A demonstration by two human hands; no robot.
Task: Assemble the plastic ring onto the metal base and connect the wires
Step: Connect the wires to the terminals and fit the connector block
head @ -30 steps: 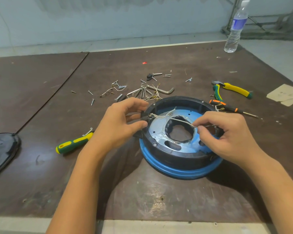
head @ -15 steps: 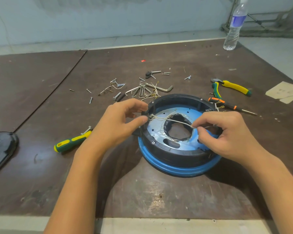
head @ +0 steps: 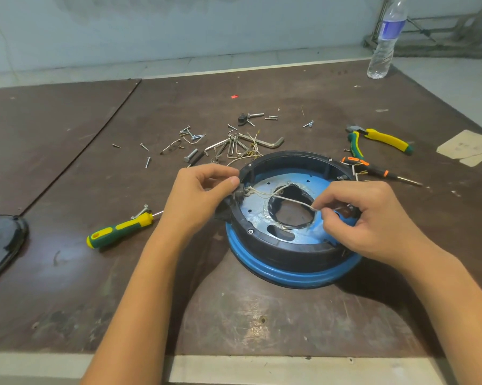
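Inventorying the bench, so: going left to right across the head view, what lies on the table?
Black cover, green-and-yellow screwdriver, black plastic ring, yellow-handled pliers, paper scrap.

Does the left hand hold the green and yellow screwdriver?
No, that screwdriver lies on the brown table, apart from the left hand.

The scuffed brown table carries the blue metal base right of centre, with the black plastic ring seated on it. Behind the base lies a scatter of screws, nails and hex keys. To its right are yellow-and-green pliers, an orange-and-black screwdriver and a paper scrap. A green-and-yellow screwdriver lies to the left, a black lid at the left edge, and a water bottle stands at the far right corner.
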